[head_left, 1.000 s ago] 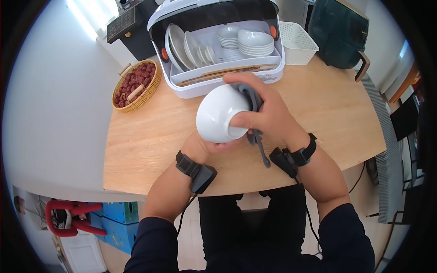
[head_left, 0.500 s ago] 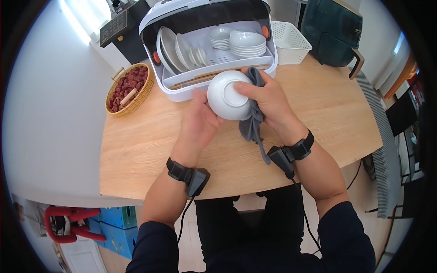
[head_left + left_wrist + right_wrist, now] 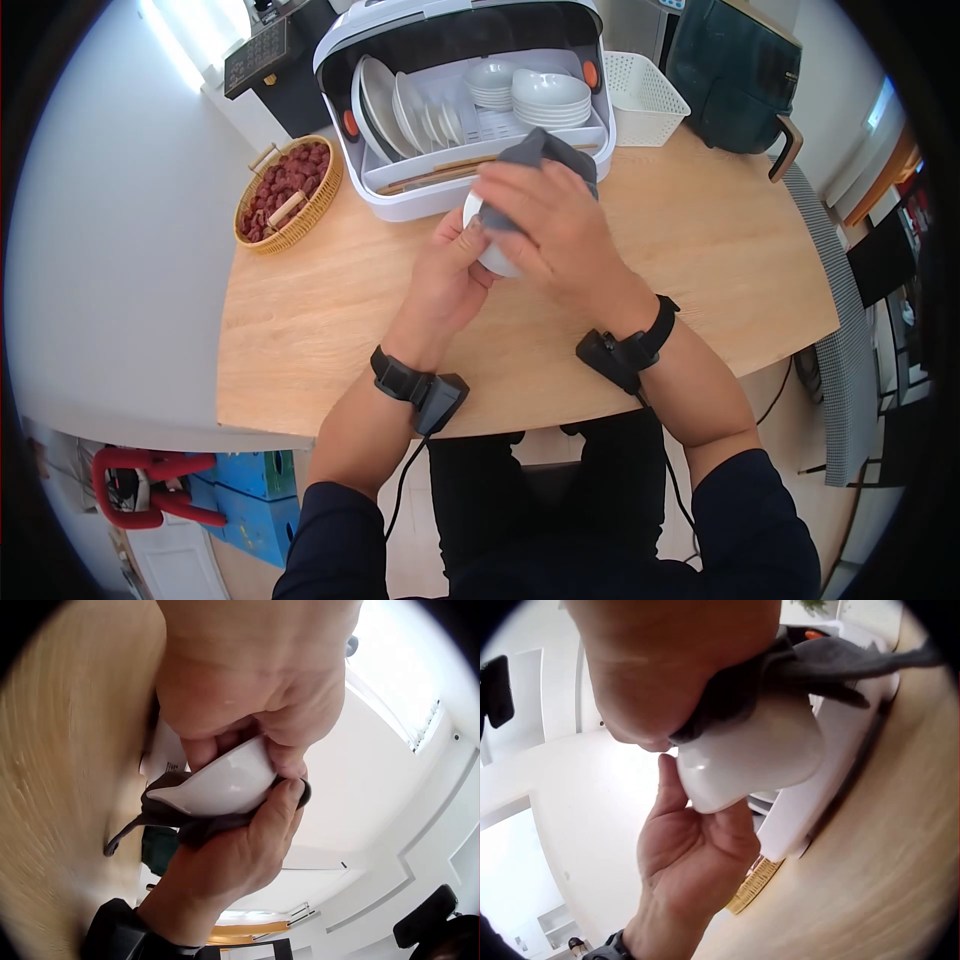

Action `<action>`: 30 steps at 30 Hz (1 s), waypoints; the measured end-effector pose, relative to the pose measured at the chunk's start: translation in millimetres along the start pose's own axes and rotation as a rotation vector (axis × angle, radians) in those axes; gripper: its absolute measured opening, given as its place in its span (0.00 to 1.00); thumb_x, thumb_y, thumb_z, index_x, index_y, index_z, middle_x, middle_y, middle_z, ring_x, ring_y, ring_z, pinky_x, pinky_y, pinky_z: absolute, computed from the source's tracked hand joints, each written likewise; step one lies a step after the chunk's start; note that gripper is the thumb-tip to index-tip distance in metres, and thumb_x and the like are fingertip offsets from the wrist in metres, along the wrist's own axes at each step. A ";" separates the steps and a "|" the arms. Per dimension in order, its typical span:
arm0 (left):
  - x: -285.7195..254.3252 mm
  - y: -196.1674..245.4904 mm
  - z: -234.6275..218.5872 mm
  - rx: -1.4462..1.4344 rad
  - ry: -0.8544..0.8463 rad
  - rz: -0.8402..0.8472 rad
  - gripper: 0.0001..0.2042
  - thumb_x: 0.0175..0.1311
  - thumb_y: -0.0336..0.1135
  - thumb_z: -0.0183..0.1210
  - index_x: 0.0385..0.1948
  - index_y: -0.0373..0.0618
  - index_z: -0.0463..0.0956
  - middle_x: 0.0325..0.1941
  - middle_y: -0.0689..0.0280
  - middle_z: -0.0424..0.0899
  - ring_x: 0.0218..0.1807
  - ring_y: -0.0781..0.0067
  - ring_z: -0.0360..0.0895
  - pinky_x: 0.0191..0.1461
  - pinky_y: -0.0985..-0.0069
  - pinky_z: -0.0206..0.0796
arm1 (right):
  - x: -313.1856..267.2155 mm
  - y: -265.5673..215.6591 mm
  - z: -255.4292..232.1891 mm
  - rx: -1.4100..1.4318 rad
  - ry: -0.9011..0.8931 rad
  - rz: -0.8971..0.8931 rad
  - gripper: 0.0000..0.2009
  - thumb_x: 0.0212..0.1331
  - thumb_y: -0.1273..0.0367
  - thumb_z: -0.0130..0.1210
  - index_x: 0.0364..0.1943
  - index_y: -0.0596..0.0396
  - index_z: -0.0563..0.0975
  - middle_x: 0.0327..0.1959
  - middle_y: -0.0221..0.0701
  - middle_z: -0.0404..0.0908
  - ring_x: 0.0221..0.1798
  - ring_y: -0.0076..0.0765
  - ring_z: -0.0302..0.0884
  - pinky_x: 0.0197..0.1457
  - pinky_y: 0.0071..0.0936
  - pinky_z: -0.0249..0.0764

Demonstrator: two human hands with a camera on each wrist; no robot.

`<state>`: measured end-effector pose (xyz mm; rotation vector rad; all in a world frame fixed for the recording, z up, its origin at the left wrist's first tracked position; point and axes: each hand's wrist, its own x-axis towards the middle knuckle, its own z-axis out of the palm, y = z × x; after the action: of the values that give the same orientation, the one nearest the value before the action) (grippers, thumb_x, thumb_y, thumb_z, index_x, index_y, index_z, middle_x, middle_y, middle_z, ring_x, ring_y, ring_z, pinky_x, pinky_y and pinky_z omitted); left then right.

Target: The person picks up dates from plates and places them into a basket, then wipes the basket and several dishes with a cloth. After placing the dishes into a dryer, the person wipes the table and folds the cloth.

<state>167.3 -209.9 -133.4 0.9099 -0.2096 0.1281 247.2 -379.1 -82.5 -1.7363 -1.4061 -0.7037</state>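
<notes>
A white bowl (image 3: 497, 262) is held tilted over the front of the table, largely covered by a hand and a cloth in the head view. My left hand (image 3: 445, 285) pinches its rim, thumb on one side and fingers on the other, as the bowl (image 3: 232, 780) shows in the left wrist view. Against the bowl's other side my right hand (image 3: 565, 240) holds a dark grey cloth (image 3: 572, 160), its fingers blurred. One end of the cloth (image 3: 817, 667) hangs loose in the right wrist view.
Behind the hands stands a white dish box (image 3: 400, 208) with plates (image 3: 380, 100), stacked bowls (image 3: 550, 100) and chopsticks (image 3: 430, 180). A wicker basket of red fruit (image 3: 290, 190) is at left. At right are a white plastic basket (image 3: 645, 105) and a dark green appliance (image 3: 735, 80).
The bowl has turned, its base no longer facing the camera. My left hand went from an open palm beside it to pinching its rim. My right hand and the cloth have moved over the bowl.
</notes>
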 end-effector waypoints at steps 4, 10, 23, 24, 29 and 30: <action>-0.1 3.9 19.7 -0.053 -0.009 0.021 0.22 0.75 0.40 0.60 0.65 0.42 0.70 0.63 0.61 0.81 0.63 0.64 0.81 0.68 0.61 0.75 | -3.8 14.1 -1.2 0.337 0.151 0.319 0.16 0.64 0.66 0.60 0.55 0.54 0.80 0.60 0.37 0.80 0.60 0.53 0.77 0.67 0.43 0.70; 2.3 0.1 8.9 -0.022 0.012 0.079 0.21 0.74 0.38 0.62 0.63 0.42 0.72 0.63 0.62 0.81 0.63 0.66 0.80 0.68 0.64 0.74 | 1.0 -4.7 -4.9 -0.027 0.102 -0.083 0.16 0.64 0.64 0.61 0.54 0.53 0.81 0.57 0.38 0.82 0.57 0.51 0.79 0.65 0.42 0.73; -6.4 7.3 28.8 0.845 0.125 0.293 0.16 0.68 0.35 0.68 0.54 0.41 0.80 0.51 0.62 0.88 0.51 0.71 0.84 0.55 0.70 0.75 | -8.7 18.5 16.4 1.428 0.235 0.967 0.21 0.77 0.55 0.52 0.61 0.57 0.76 0.57 0.34 0.82 0.57 0.34 0.80 0.59 0.34 0.76; -9.2 12.6 33.1 1.253 0.197 0.242 0.15 0.67 0.35 0.68 0.52 0.42 0.81 0.50 0.59 0.88 0.50 0.66 0.85 0.53 0.68 0.76 | -7.1 16.2 14.3 1.570 0.173 1.009 0.24 0.77 0.54 0.53 0.63 0.59 0.74 0.57 0.34 0.81 0.56 0.31 0.80 0.58 0.32 0.77; 0.8 8.0 24.9 1.516 0.104 0.493 0.14 0.61 0.33 0.69 0.47 0.42 0.83 0.50 0.55 0.87 0.51 0.49 0.84 0.55 0.61 0.77 | -4.6 12.2 11.0 1.494 0.028 1.049 0.26 0.73 0.53 0.57 0.61 0.61 0.74 0.54 0.34 0.81 0.52 0.27 0.81 0.54 0.26 0.79; 0.9 7.7 24.4 1.589 0.062 0.488 0.13 0.60 0.33 0.70 0.45 0.41 0.83 0.50 0.55 0.87 0.52 0.45 0.83 0.56 0.59 0.77 | -4.9 13.4 9.6 1.396 0.033 1.068 0.24 0.71 0.55 0.59 0.60 0.62 0.75 0.52 0.35 0.82 0.50 0.26 0.81 0.52 0.26 0.79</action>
<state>163.6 -224.5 -112.7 2.4150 -0.2549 0.8532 258.6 -374.9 -94.6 -0.9691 -0.4216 0.7148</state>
